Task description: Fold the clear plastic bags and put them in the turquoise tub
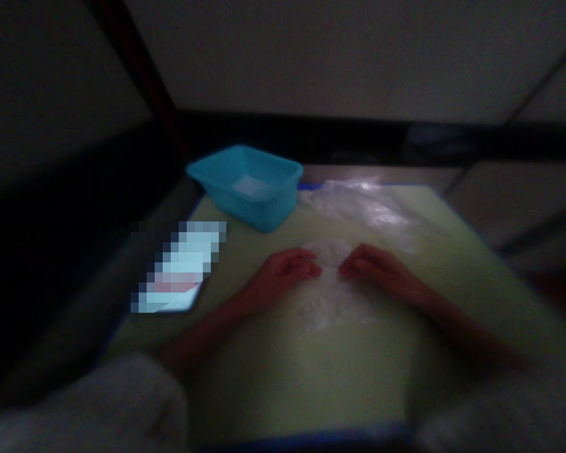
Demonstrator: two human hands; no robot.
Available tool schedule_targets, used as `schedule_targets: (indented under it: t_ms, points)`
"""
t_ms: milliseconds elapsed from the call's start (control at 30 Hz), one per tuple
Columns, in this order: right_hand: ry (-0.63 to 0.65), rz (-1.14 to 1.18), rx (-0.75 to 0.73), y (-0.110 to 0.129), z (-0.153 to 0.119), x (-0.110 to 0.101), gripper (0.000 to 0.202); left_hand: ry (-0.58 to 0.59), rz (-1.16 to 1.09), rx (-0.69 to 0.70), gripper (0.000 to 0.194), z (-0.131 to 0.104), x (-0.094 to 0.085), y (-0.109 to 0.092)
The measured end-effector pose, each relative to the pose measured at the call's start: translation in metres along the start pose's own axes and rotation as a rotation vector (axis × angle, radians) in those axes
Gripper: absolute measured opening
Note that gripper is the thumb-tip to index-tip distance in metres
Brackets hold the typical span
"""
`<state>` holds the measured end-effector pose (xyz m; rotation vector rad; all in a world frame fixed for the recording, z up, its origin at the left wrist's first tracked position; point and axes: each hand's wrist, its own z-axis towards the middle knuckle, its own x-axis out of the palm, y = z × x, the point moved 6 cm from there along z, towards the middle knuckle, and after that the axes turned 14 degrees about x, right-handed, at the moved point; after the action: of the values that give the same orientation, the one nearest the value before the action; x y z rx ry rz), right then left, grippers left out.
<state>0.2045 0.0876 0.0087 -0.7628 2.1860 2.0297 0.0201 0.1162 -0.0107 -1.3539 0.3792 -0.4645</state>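
Observation:
A thin, see-through plastic bag [337,308] lies flat on the yellow-green table in front of me. At its left side, my left hand [292,264] is closed, with the fingertips pinched on the plastic. From the right, my right hand [370,261] is closed in the same way, its curled fingers on the bag. A small gap separates the two hands, and a faint line of plastic runs between them. Dim light and blur hide the exact grip.
A blue plastic basket [283,201] with something pale inside stands at the table's back left. Crumpled clear plastic [368,204] lies at the back. A bright, pixelated flat object [183,270] rests at the left edge of the table [283,390].

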Motion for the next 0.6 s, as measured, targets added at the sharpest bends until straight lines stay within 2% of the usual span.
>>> schedule_targets:
  t_ms: [133, 200, 333, 433, 600]
  points:
    - [-0.009, -0.027, 0.022, -0.001, -0.002, -0.007, 0.021, -0.005, 0.005, 0.004, 0.023, -0.001, 0.001, -0.002]
    - [0.013, -0.083, -0.017, 0.007, -0.007, -0.009, 0.020, -0.009, 0.011, 0.004, 0.023, -0.001, 0.001, -0.003]
    - [0.145, -0.375, -0.229, 0.036, -0.030, -0.006, 0.012, -0.013, 0.014, 0.006, 0.024, 0.000, 0.001, -0.004]
    - [0.249, -0.646, -0.304, 0.047, -0.050, 0.003, 0.010, -0.015, 0.011, 0.013, 0.023, 0.000, 0.001, -0.004]
    - [0.196, -0.957, -0.342, 0.044, -0.061, 0.013, 0.013, -0.003, 0.005, -0.001, 0.024, 0.000, 0.000, -0.002]
